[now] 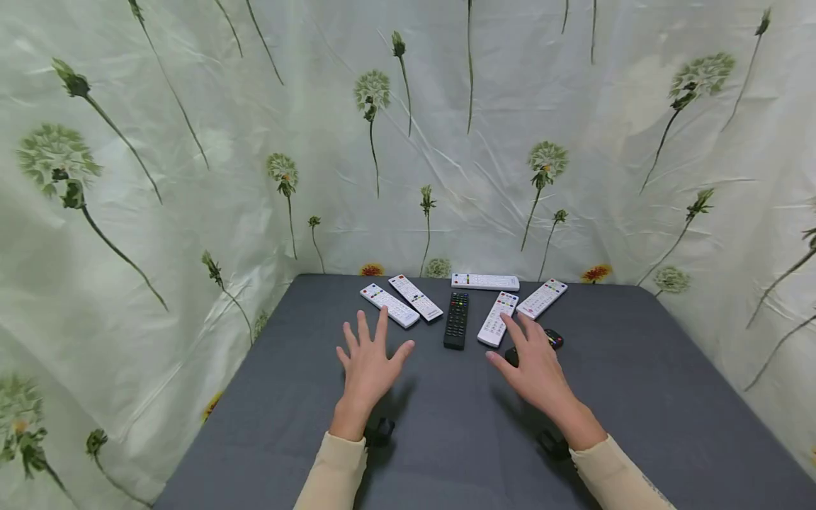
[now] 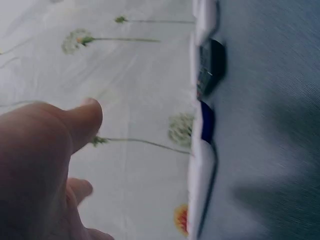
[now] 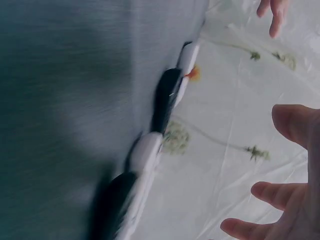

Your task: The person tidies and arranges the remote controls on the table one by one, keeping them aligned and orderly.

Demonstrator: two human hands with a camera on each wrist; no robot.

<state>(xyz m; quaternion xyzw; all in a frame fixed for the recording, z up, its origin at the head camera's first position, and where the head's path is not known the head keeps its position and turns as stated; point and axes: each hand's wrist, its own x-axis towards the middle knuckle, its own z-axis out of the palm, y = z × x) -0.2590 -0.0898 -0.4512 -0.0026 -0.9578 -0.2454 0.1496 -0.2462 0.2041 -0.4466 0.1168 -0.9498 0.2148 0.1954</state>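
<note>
Grip the central black remote by its long edges — presumably light, rigid, smooth — with left hand and right hand presently empty, fingers spread apart.

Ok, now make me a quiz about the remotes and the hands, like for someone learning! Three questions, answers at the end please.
1. How many white remotes lie on the table?

2. True or false: the left hand grips a remote.

3. In the head view, which of these does the right hand partly hide?
A. The black remote near the middle
B. The black remote farther right
C. The white remote lying sideways at the back

Key:
1. Five.
2. False: its fingers are spread and hold nothing.
3. B.
</note>
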